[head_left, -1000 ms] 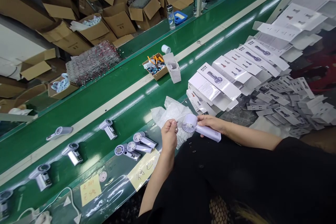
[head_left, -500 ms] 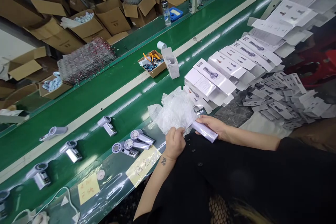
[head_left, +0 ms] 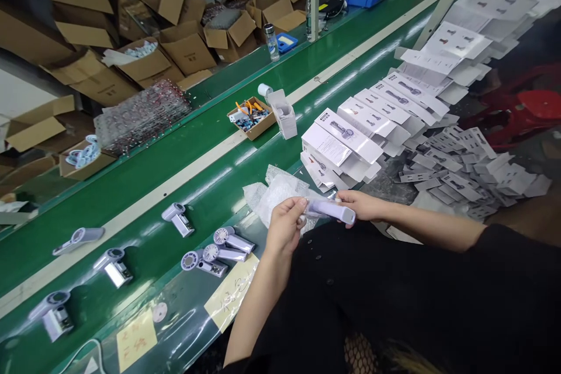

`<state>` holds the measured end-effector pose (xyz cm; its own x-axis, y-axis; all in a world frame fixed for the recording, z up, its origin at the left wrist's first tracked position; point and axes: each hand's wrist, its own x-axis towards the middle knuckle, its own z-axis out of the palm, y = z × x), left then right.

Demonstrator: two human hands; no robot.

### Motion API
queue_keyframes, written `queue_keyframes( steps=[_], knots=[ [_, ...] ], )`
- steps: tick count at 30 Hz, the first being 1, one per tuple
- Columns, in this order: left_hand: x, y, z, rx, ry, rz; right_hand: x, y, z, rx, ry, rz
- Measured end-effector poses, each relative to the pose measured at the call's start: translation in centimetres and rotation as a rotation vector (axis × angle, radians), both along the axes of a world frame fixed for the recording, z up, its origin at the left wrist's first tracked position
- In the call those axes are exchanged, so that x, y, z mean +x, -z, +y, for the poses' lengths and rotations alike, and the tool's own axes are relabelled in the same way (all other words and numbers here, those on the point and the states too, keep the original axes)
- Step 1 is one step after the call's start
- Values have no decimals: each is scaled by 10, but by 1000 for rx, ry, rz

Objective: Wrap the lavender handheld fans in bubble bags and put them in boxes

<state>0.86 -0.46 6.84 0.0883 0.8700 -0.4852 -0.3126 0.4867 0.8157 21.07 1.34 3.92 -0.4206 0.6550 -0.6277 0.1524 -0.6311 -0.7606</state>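
Observation:
A lavender handheld fan (head_left: 331, 210) lies across between my two hands, its handle end pointing right and its head end inside a clear bubble-wrap bag (head_left: 312, 194). My left hand (head_left: 284, 225) is closed, thumb and fingers pinching the bag at the fan's left end. On the far side of the handle, my right hand (head_left: 357, 204) is closed with its fingertips at the bag's edge; the handle partly hides its grip. Just beyond, a heap of bubble-wrap bags (head_left: 274, 194) rests on the bench edge.
Several lavender fans (head_left: 225, 252) lie on the green conveyor (head_left: 144, 210) to the left, near handwritten yellow notes (head_left: 137, 340). Printed white boxes (head_left: 350, 134) line the right side. A small carton of tools (head_left: 252, 118) stands on the belt. Cardboard boxes (head_left: 188, 49) fill the far side.
The fan has turned so its end faces me more, and its left part is now inside the bag. My left hand has shifted from a fist to a pinch on the bag.

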Motion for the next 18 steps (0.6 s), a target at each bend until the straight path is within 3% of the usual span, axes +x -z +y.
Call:
queue_keyframes(
  steps=[4,8,12,15,17,18],
  knots=[
    [3,-9,-3,-5,17,120,15,-48,7,285,-305,-209],
    [-1,-14,-7,65,-11,185,23,-75,11,353,-176,-221],
    [-27,-18,-6,392,7,326,24,-76,10,363,-56,29],
    [-36,-15,3,592,196,425,10,-69,8,361,-219,324],
    [-31,-10,9,599,293,464,-3,-61,7,301,-333,515],
    [-27,-8,11,589,308,475,-8,-56,7,261,-323,592]
  ],
)
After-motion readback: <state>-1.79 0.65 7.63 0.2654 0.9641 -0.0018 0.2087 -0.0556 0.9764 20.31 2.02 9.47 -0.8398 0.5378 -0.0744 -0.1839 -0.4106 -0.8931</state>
